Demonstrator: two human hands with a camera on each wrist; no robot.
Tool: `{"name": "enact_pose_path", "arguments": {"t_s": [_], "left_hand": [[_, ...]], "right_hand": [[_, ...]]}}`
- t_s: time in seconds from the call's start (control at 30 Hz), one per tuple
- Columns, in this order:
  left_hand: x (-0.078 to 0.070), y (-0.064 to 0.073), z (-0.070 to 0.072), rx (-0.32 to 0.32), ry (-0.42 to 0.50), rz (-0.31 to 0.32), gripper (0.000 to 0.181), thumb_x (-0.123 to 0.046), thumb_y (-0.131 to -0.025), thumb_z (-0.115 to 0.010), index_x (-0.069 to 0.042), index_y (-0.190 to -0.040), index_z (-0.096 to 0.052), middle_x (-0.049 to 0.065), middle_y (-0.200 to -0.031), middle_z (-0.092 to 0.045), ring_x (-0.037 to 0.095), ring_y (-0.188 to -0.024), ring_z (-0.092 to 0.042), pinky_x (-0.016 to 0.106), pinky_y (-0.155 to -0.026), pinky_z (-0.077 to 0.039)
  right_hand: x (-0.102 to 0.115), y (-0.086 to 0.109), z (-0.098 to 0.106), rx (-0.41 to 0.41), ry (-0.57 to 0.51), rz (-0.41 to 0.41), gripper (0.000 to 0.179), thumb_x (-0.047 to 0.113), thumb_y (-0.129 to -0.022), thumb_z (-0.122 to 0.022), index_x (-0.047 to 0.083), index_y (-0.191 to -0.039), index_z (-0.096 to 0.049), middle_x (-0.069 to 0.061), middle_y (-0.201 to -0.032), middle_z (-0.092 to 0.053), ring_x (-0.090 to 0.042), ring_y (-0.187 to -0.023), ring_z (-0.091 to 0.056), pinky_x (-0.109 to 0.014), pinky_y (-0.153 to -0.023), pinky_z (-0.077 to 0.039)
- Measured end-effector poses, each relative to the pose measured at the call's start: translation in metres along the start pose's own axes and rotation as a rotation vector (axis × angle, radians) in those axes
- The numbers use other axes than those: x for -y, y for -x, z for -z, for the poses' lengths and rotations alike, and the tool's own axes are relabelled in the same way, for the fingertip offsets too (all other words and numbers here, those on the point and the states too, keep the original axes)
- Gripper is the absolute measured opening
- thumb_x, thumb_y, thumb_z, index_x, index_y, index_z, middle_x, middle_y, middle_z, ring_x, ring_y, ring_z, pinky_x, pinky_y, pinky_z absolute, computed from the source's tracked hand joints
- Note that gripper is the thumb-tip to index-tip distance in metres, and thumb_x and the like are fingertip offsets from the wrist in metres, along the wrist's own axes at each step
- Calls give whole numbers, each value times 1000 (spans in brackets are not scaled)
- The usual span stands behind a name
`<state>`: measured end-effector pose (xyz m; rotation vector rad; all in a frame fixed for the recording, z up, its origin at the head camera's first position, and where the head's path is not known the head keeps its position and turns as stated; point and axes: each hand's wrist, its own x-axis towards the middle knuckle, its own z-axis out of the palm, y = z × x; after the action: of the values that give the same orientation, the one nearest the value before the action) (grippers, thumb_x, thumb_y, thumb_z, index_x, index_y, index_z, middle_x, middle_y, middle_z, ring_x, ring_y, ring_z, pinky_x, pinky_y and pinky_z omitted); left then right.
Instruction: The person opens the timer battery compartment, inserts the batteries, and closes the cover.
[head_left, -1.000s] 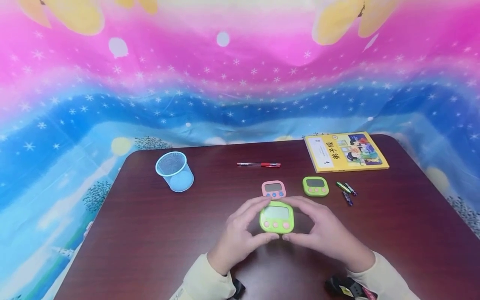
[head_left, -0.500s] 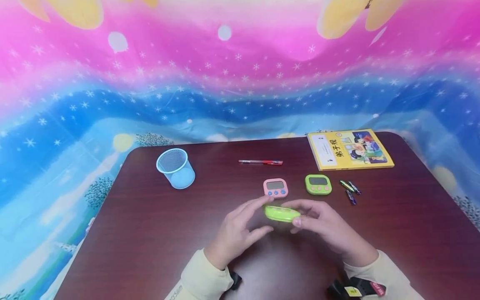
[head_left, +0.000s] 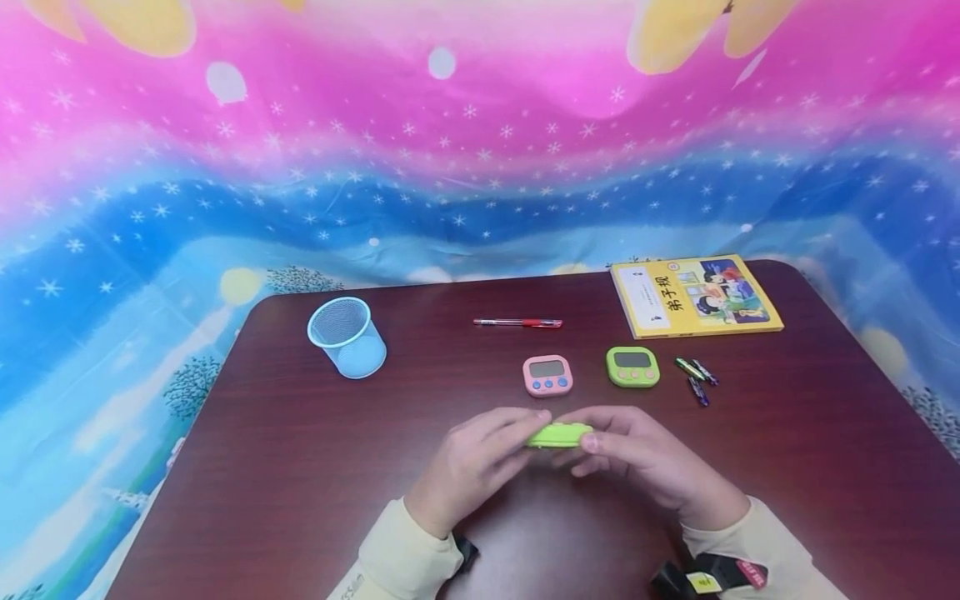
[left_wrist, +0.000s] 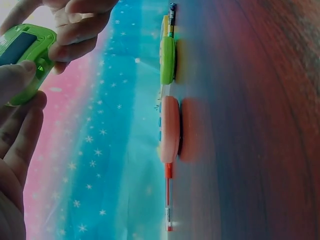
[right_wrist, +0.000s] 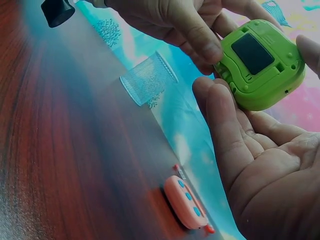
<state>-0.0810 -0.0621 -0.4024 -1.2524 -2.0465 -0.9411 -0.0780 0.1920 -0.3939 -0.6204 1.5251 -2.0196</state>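
Both hands hold a green digital timer [head_left: 559, 435] above the table, tilted nearly edge-on in the head view. My left hand [head_left: 476, 458] pinches its left end between thumb and fingers. At the other end, my right hand [head_left: 648, 458] grips it with the thumb on the near edge. The right wrist view shows the timer's back, with a dark rectangular patch [right_wrist: 252, 53] and a left fingertip at its edge. Just beyond the hands lie a pink timer [head_left: 547, 376] with blue buttons and a second green timer [head_left: 633, 367], both face up.
Three small batteries [head_left: 696, 380] lie right of the second green timer. Behind them is a yellow book [head_left: 696, 297]. A red pen [head_left: 517, 322] lies at the back, and a light-blue mesh pen holder [head_left: 347, 337] stands at the left.
The held timer has tipped from facing the head camera to nearly edge-on. The left thumb and fingers, spread apart half a second ago, have come together on its left end.
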Motion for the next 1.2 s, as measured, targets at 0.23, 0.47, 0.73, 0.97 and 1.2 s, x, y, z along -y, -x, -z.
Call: {"name": "enact_pose_path", "arguments": {"t_s": [0.23,0.47,0.73,0.97,1.2], "left_hand": [[-2,-1,0,-15,6,-28,55,-2,-81,-82,-11,-132,-64,1,-112,-71,9,-101,-68,20,-92,-54],[-2,1,-1,-61,135,79,61,1,-74,-86,-5,-130,-64,5,-107,-72,12,-95,-70,19,-86,-56],[-9,2,-2,-143,444,362,68,5,-73,-86,-3,-136,-60,14,-107,-72,19,-87,-73,28,-73,-62],[-19,-1,-4,-106,781,635,71,8,-78,-81,-8,-142,-55,19,-105,-71,20,-84,-72,40,-76,-63],[-20,-4,-5,-74,913,804,71,7,-80,-79,-12,-144,-54,21,-104,-70,18,-83,-71,35,-80,-62]], "right_hand": [[2,0,1,23,-10,-6,30,4,-104,-44,-3,-128,-61,-20,-114,-70,-28,-104,-70,-40,-86,-60],[8,2,-3,-26,169,46,31,7,-105,-45,-7,-130,-58,-14,-116,-70,-29,-102,-70,-42,-82,-61],[19,5,-26,-365,502,210,43,-5,-93,-66,-3,-135,-56,-6,-118,-68,-18,-98,-69,-29,-80,-61],[13,0,-41,-384,482,338,58,-14,-88,-67,1,-142,-51,-16,-121,-67,-17,-104,-69,-31,-81,-61],[5,-2,-50,-440,480,323,59,-11,-92,-62,6,-147,-48,-20,-110,-69,-17,-78,-70,-35,-59,-61]]}}
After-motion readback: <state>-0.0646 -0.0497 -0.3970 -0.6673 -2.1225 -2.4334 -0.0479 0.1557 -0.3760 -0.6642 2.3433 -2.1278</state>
